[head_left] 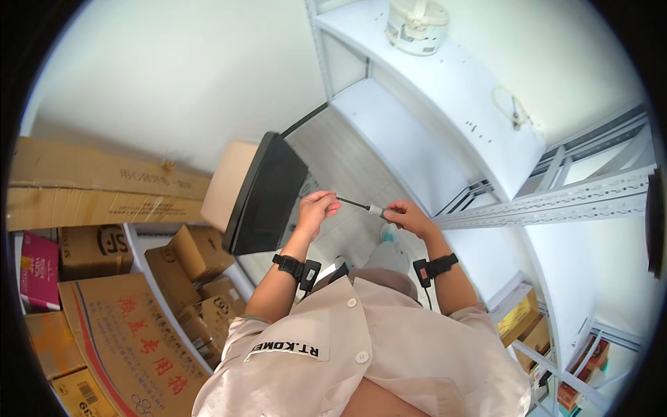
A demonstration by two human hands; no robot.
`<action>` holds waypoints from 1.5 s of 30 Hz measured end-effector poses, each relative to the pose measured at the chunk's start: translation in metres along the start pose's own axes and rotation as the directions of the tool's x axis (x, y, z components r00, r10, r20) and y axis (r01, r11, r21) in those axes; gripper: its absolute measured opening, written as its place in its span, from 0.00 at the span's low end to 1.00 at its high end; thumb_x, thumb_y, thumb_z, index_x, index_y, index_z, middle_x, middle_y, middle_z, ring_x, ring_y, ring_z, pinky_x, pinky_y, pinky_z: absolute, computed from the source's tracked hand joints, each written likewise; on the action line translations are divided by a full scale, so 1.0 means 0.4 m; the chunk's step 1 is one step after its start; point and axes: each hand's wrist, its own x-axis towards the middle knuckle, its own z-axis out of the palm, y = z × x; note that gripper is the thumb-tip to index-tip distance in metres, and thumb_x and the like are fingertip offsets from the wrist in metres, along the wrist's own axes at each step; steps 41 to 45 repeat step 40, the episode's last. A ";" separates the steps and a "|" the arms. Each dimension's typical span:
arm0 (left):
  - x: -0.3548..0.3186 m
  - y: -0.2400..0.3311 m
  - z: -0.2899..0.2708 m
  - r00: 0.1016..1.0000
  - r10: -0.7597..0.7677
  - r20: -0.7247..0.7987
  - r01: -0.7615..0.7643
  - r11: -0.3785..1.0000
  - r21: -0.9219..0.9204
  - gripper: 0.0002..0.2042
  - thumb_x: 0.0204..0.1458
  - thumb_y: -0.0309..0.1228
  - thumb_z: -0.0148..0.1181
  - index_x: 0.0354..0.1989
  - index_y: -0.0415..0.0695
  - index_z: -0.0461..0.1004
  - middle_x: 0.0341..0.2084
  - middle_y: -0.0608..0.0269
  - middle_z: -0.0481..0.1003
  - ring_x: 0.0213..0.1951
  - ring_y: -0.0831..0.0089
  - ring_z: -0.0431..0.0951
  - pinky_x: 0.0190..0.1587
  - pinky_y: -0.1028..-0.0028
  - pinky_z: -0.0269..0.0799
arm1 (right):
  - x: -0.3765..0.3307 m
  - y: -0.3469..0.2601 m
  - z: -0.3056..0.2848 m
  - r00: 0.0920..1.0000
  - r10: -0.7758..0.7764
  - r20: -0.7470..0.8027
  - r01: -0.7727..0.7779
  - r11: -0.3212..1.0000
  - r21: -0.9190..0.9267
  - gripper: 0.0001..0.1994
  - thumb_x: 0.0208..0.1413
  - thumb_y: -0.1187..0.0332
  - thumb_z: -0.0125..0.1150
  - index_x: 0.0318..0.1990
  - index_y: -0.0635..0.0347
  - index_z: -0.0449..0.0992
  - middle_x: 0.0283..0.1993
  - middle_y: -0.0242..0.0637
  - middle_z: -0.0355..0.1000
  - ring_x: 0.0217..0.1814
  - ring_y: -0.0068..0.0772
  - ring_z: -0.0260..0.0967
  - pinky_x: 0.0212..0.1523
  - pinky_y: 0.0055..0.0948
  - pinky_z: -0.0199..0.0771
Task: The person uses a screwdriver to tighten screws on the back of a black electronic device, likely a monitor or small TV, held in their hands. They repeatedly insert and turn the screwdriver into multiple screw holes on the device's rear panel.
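Observation:
A thin tool that looks like a screwdriver (353,202), with a black shaft and a pale grey handle end, spans the gap between my hands in front of my body. My right hand (408,217) is closed around its handle end. At the other end of the shaft, my left hand (318,212) has its fingertips pinched together on the tip. The tip itself is hidden by those fingers. Both wrists wear black straps with small black boxes.
A black-topped bin-like box (267,194) stands ahead to the left. White metal shelving (431,83) curves along the right, with a white bucket (417,28) on top and a thin cable loop (513,108) farther right. Cardboard boxes (132,340) fill shelves at the left.

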 end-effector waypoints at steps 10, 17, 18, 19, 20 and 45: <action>0.197 0.088 0.480 0.966 0.163 0.199 -0.180 0.981 0.073 0.09 0.56 0.28 0.61 0.42 0.37 0.75 0.33 0.60 0.79 0.32 0.74 0.80 0.32 0.77 0.76 | -0.138 -0.103 -0.391 0.936 -0.089 -0.342 0.052 0.992 -0.118 0.13 0.55 0.60 0.63 0.38 0.61 0.77 0.27 0.26 0.72 0.25 0.16 0.63 0.26 0.19 0.63; 0.339 0.125 0.868 0.887 0.351 0.300 -0.428 0.869 0.248 0.07 0.54 0.28 0.62 0.38 0.38 0.78 0.31 0.61 0.79 0.30 0.75 0.79 0.31 0.76 0.74 | -0.259 -0.102 -0.682 0.813 -0.117 -0.570 0.126 0.992 -0.025 0.13 0.56 0.62 0.62 0.40 0.65 0.77 0.28 0.28 0.73 0.25 0.16 0.62 0.26 0.19 0.63; 0.354 0.112 0.905 0.859 0.387 0.336 -0.494 0.799 0.342 0.07 0.54 0.28 0.62 0.37 0.38 0.79 0.30 0.60 0.79 0.29 0.74 0.78 0.31 0.76 0.74 | -0.278 -0.108 -0.703 0.809 -0.095 -0.581 0.125 0.992 0.012 0.13 0.56 0.62 0.62 0.40 0.65 0.77 0.28 0.28 0.73 0.26 0.16 0.63 0.26 0.19 0.63; 0.367 0.098 0.942 0.805 0.467 0.366 -0.590 0.699 0.405 0.06 0.52 0.27 0.62 0.36 0.38 0.79 0.29 0.59 0.79 0.29 0.71 0.79 0.32 0.74 0.74 | -0.293 -0.112 -0.721 0.804 -0.072 -0.590 0.125 0.991 0.049 0.13 0.57 0.62 0.62 0.40 0.65 0.77 0.28 0.28 0.73 0.26 0.16 0.63 0.27 0.18 0.63; 0.379 0.082 0.981 0.741 0.538 0.401 -0.671 0.583 0.459 0.06 0.50 0.26 0.62 0.35 0.38 0.79 0.28 0.57 0.79 0.28 0.68 0.79 0.32 0.72 0.74 | -0.301 -0.113 -0.740 0.789 -0.086 -0.609 0.148 0.988 0.052 0.13 0.57 0.62 0.61 0.41 0.64 0.76 0.28 0.28 0.73 0.25 0.15 0.62 0.26 0.18 0.62; 0.447 -0.080 1.179 0.694 0.440 0.570 -0.706 0.259 0.659 0.07 0.50 0.34 0.61 0.32 0.46 0.77 0.29 0.60 0.76 0.35 0.57 0.77 0.37 0.61 0.73 | -0.270 -0.085 -0.819 0.800 -0.046 -0.598 0.159 0.978 0.138 0.15 0.55 0.61 0.65 0.43 0.64 0.77 0.30 0.28 0.73 0.28 0.16 0.65 0.28 0.19 0.65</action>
